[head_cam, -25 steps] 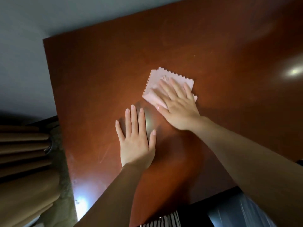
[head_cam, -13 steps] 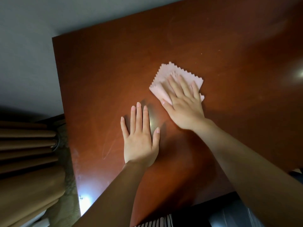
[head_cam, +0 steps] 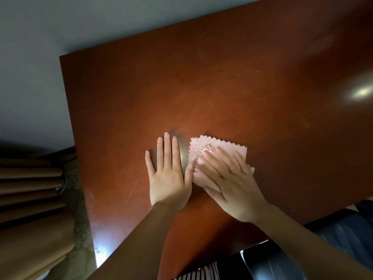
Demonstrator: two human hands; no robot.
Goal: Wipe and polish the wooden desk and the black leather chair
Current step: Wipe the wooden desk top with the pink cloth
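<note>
The reddish-brown wooden desk [head_cam: 222,87] fills most of the head view. A small pink cloth [head_cam: 230,149] with zigzag edges lies flat on it near the front. My right hand [head_cam: 228,178] presses the cloth with straight fingers spread over it, blurred by motion. My left hand [head_cam: 168,174] rests flat on the bare wood just left of the cloth, its thumb touching the cloth's edge. The black leather chair [head_cam: 286,261] shows as a dark glossy shape under the desk's front edge at lower right.
A pale wall [head_cam: 40,57] runs behind and left of the desk. Brown pleated curtains [head_cam: 30,199] hang at the lower left beside the desk's left edge. Striped fabric [head_cam: 201,273] shows at the bottom. A lamp glare [head_cam: 361,91] sits on the desk's right part.
My right hand has slid the cloth toward me and leftward, until it meets my left thumb. My left hand has stayed flat on the desk.
</note>
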